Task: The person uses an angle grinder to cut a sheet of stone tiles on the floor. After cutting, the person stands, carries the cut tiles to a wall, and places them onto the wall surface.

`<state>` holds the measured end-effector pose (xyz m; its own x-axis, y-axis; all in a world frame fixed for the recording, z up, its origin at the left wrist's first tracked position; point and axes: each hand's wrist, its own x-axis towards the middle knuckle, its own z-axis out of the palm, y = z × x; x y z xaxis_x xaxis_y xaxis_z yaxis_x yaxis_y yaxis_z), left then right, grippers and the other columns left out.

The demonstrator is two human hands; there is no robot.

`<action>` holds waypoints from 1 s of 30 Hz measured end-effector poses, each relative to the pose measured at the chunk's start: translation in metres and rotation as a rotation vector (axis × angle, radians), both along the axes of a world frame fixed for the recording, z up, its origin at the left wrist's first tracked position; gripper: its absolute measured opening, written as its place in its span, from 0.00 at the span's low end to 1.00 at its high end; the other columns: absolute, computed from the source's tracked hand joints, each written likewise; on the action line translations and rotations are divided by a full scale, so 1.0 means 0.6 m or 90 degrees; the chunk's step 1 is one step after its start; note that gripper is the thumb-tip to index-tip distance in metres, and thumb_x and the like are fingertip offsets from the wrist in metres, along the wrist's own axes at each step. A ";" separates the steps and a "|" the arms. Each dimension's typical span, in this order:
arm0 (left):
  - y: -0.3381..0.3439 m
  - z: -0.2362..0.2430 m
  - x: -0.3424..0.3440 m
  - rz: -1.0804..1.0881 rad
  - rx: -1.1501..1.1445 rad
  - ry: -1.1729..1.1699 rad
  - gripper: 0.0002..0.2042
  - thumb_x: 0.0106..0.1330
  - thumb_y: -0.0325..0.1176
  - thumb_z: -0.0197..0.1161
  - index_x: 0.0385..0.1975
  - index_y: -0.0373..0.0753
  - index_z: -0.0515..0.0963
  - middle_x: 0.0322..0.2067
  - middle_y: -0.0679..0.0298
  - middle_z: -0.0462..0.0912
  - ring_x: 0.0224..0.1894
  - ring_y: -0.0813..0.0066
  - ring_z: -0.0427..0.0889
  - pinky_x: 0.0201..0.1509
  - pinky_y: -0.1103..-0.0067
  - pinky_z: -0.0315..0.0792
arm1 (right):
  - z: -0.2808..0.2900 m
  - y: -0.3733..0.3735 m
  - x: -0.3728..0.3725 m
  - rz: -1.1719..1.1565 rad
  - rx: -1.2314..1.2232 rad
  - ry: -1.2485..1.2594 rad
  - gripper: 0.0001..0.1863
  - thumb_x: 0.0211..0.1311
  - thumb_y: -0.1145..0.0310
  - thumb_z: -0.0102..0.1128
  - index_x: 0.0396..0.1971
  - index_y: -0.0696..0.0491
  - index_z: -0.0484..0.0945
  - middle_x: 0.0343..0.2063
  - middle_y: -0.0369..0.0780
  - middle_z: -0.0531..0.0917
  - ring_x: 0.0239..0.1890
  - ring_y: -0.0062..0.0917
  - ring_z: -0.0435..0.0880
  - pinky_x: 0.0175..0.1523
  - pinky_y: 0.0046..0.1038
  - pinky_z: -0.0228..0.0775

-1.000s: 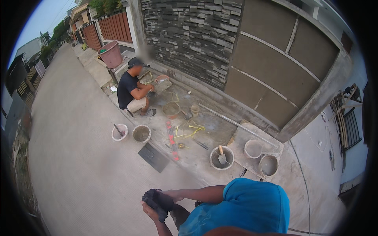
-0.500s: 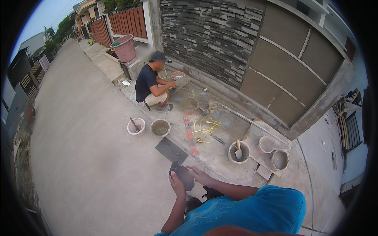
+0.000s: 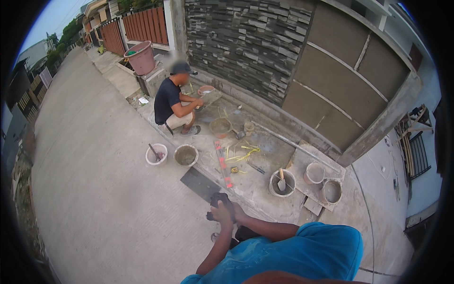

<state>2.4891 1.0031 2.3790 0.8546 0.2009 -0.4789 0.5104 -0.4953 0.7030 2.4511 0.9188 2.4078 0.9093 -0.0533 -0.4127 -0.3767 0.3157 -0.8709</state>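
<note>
Both my hands are together in front of my body, around a dark, soft-looking bundle like a black cloth (image 3: 219,198). My left hand (image 3: 221,212) is closed on its near side, with dark folds showing above and beside the fingers. Close against it, my right hand (image 3: 240,214) grips the bundle from the right; its fingertips are partly hidden. Just beyond my hands, a dark grey rectangular slab (image 3: 199,183) lies flat on the concrete.
A person (image 3: 169,99) squats by the stone-clad wall (image 3: 246,47), holding a flat board (image 3: 212,97). Around lie a mortar bucket (image 3: 186,155), a white bucket (image 3: 156,155), a bucket with a trowel (image 3: 282,182), a red level (image 3: 221,163) and yellow strapping (image 3: 246,154).
My right hand has come in from beside the dark cloth to close on it next to my left. The cloth is now more bunched and turned. The view has shifted slightly.
</note>
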 end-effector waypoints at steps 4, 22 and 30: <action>-0.073 0.044 -0.004 0.020 0.158 -0.097 0.34 0.72 0.58 0.53 0.65 0.35 0.66 0.63 0.46 0.70 0.68 0.45 0.66 0.69 0.53 0.61 | 0.024 -0.060 -0.019 0.044 -0.084 0.000 0.28 0.72 0.50 0.57 0.64 0.50 0.74 0.46 0.43 0.86 0.46 0.29 0.86 0.54 0.33 0.76; -0.300 -0.123 0.159 -0.697 0.000 -0.517 0.23 0.78 0.46 0.44 0.57 0.36 0.77 0.61 0.49 0.78 0.67 0.50 0.72 0.73 0.58 0.57 | -0.238 -0.340 0.128 -0.073 0.018 0.100 0.26 0.74 0.54 0.53 0.62 0.56 0.75 0.52 0.41 0.83 0.51 0.23 0.83 0.51 0.30 0.77; -0.406 -0.213 0.242 -0.639 -0.082 -0.498 0.22 0.78 0.46 0.49 0.59 0.36 0.77 0.61 0.50 0.79 0.64 0.50 0.76 0.69 0.60 0.64 | -0.349 -0.494 0.178 -0.166 0.333 0.140 0.28 0.74 0.50 0.53 0.61 0.55 0.76 0.51 0.41 0.84 0.49 0.28 0.86 0.51 0.33 0.78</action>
<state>2.6344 0.7596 2.2509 0.6652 -0.7037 0.2495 -0.6154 -0.3276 0.7169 2.5578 0.6223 2.1983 0.7849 -0.0018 -0.6196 -0.3827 0.7850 -0.4871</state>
